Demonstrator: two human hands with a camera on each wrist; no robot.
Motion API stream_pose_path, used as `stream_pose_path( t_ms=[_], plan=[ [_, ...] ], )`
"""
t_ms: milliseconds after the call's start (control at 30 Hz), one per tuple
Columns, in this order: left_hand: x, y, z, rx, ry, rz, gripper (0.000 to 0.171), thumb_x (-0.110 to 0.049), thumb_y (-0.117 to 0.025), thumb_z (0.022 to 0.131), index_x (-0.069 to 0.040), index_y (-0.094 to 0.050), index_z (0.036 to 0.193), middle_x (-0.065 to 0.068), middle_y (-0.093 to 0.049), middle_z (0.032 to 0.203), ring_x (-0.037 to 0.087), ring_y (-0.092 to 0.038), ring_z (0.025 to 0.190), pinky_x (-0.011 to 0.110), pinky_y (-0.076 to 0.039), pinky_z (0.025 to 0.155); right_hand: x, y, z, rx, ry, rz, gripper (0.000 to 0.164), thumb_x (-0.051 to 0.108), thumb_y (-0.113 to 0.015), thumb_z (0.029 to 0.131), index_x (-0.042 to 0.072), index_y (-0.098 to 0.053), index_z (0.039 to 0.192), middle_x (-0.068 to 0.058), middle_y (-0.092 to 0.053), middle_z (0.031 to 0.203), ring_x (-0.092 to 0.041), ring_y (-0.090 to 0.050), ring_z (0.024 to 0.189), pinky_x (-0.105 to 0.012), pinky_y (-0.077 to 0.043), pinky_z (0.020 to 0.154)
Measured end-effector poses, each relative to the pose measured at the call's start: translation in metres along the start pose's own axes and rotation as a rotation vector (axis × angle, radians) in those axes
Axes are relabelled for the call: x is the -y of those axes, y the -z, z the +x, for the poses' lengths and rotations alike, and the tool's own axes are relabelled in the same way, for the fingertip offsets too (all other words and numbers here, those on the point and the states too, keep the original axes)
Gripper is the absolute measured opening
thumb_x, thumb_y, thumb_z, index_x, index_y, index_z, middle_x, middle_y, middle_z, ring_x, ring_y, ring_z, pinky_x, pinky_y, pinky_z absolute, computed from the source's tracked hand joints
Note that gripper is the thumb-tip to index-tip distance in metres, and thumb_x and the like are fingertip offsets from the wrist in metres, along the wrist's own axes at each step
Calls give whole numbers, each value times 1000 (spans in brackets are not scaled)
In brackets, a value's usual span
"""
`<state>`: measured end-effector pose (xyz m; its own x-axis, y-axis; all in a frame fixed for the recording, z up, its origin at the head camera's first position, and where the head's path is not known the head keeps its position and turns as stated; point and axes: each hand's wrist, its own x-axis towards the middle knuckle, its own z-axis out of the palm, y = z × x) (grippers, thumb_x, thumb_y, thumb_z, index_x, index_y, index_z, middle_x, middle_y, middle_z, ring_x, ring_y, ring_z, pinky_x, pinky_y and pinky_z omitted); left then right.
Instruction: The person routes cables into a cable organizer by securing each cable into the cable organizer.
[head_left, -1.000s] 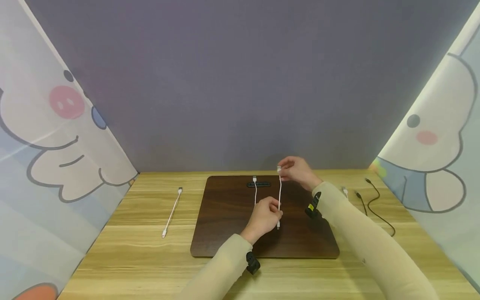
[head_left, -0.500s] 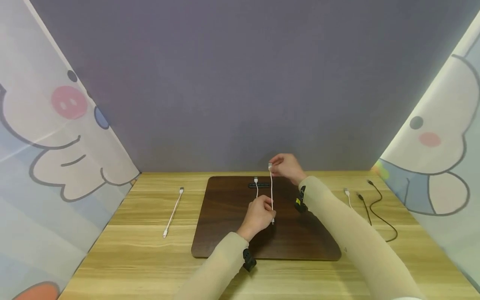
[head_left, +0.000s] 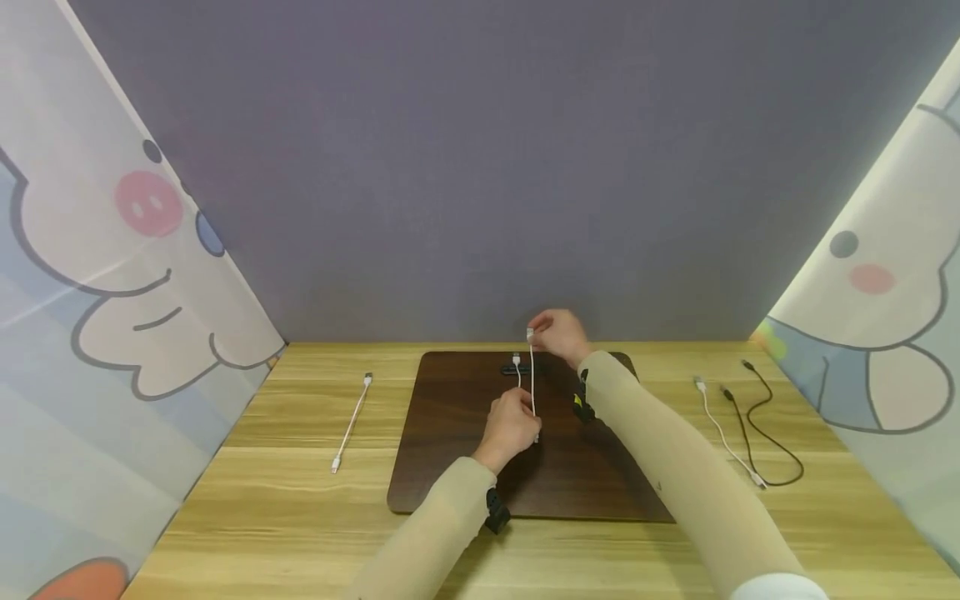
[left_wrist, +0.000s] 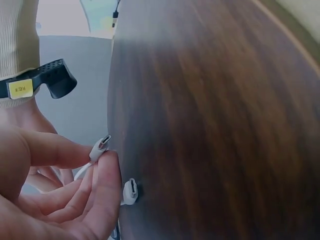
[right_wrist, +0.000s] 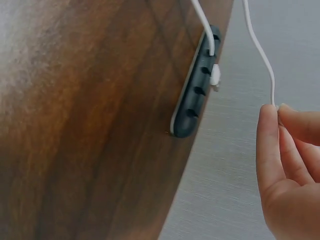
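A white USB cable (head_left: pixel 533 375) is stretched between my two hands above the dark brown board (head_left: pixel 442 450). My left hand (head_left: pixel 510 427) pinches its lower end, just behind the small USB-C plug (left_wrist: pixel 104 142). The upper end, with the wider USB plug (head_left: pixel 529 333), is pinched by my right hand (head_left: pixel 561 337). Near the board's back edge lies a black slotted cable holder (right_wrist: pixel 196 90). Another white cable (right_wrist: pixel 202 22) sits in one of its slots, its small plug (left_wrist: pixel 131 191) lying close to my left fingers. The held cable hangs apart from the holder.
A short white cable (head_left: pixel 351 425) lies on the wooden table (head_left: pixel 300 533) left of the board. To the right are a white cable (head_left: pixel 723 437) and a looped black cable (head_left: pixel 772 440). A grey wall (head_left: pixel 480 208) rises behind the table.
Both hands have moved left with the held white cable, bringing it closer to the cable in the holder. My right forearm now uncovers more of the white cable on the right.
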<state>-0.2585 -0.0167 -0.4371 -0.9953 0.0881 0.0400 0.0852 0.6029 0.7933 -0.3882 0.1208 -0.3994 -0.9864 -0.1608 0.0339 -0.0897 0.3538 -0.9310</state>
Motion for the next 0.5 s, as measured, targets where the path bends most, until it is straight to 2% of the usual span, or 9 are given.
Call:
stream_pose_path(
  t_ms=[167, 300, 400, 500],
  plan=[
    [1, -1, 0, -8, 5, 67, 22, -4, -72, 84, 1, -70, 106, -4, -64, 71, 15, -62, 68, 38, -54, 71, -9, -7, 4, -11, -8, -32, 26, -9, -67, 89, -11, -66, 115, -21, -66, 98, -23, -70, 79, -47, -58, 85],
    [-1, 0, -1, -2, 7, 99, 14, -4, -72, 83, 0, -70, 96, 0, -64, 71, 22, -64, 70, 39, -55, 69, -14, -13, 6, -19, -10, -50, 24, -10, -68, 87, -10, -67, 110, -20, -67, 95, -23, -71, 77, -41, -60, 80],
    [-3, 0, -1, -3, 9, 116, 9, -3, -73, 81, -1, -69, 90, 4, -63, 73, 29, -65, 73, 43, -54, 68, -17, -16, 7, -27, -8, -96, 22, -9, -69, 85, -8, -69, 107, -18, -69, 92, -22, -71, 76, -36, -60, 74],
    [-3, -1, -1, -4, 12, 137, 7, -3, -72, 81, -2, -67, 85, 6, -61, 75, 31, -64, 74, 44, -52, 68, -20, -19, 7, -33, -8, -167, 21, -6, -71, 84, -5, -71, 105, -15, -70, 90, -21, -70, 75, -32, -59, 70]
  ],
)
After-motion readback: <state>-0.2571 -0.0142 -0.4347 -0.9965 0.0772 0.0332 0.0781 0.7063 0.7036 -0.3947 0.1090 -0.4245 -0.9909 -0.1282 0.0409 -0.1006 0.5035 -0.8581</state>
